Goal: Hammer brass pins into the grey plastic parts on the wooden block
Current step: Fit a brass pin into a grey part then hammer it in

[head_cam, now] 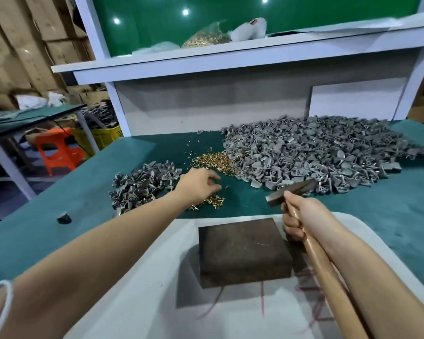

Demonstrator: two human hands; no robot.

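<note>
Dark, scuffed wooden block (244, 250); top bare

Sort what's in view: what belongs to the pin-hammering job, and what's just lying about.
Job: wooden block; hammer in the right hand; brass pins by the left hand; grey plastic parts in two heaps.
Lying about: small black round piece; clear bag on the shelf; orange stool; yellow crate.

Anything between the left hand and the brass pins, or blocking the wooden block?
Nothing visible. The left hand hangs right over the brass pins on the mat. The wooden block has nothing on top; the right hand holds the hammer off to its right.
</note>
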